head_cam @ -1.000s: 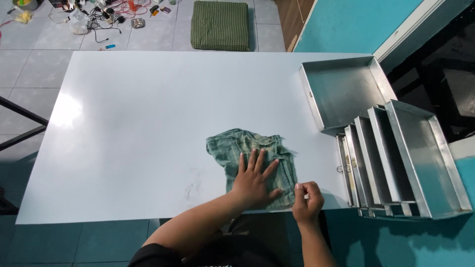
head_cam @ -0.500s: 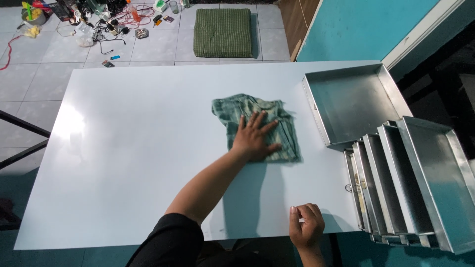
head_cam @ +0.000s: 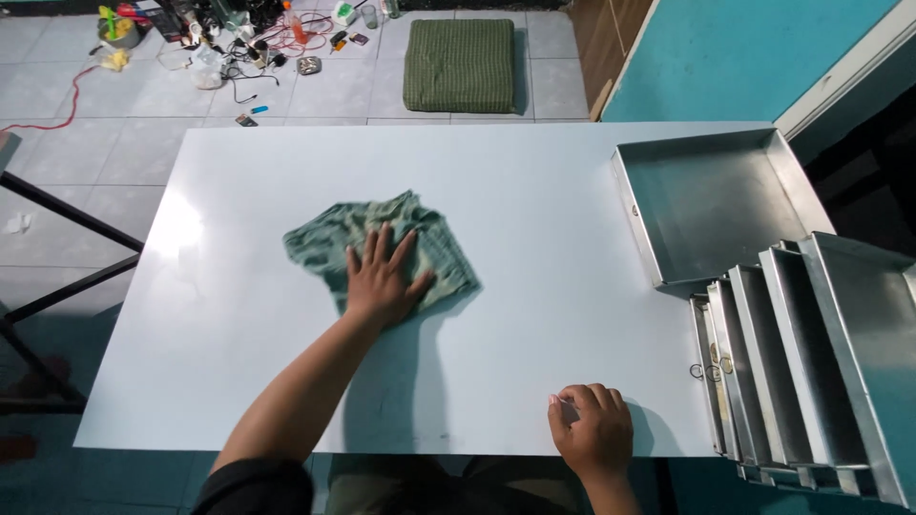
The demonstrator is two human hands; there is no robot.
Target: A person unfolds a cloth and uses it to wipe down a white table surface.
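Tiled floor and a teal wall frame the white table point(head_cam: 534, 191), where we press our left hand point(head_cam: 382, 281), fingers spread flat, on a crumpled green cloth point(head_cam: 324, 238) near the centre. Our right hand point(head_cam: 592, 434) rests curled and empty at the near edge, beside stacked metal trays point(head_cam: 811, 353).

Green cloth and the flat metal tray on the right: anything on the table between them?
Nothing: in the head view only bare white table lies between the green cloth under the left hand and the metal tray.
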